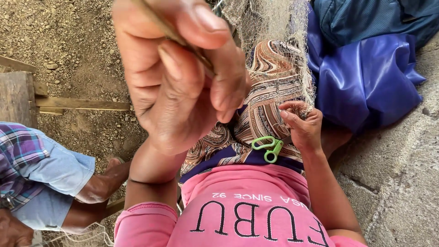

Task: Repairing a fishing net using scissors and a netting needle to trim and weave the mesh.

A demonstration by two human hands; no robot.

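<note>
Netting needle (183, 39), a thin brownish stick, is sitting pinched between thumb and fingers of the left hand (178, 77), raised close to the camera. Green-handled scissors (269, 147) are lying on the patterned lap. Right hand (302, 126) is gripping the pale fishing net (279, 50) with closed fingers.

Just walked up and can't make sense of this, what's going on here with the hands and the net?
A seated person is working on a fine fishing net draped over their lap. The left hand, raised close to the camera, pinches a thin brown stick between thumb and fingers. The right hand grips the net's lower edge. Green scissors lie on the patterned skirt. Another person sits alongside.
</note>
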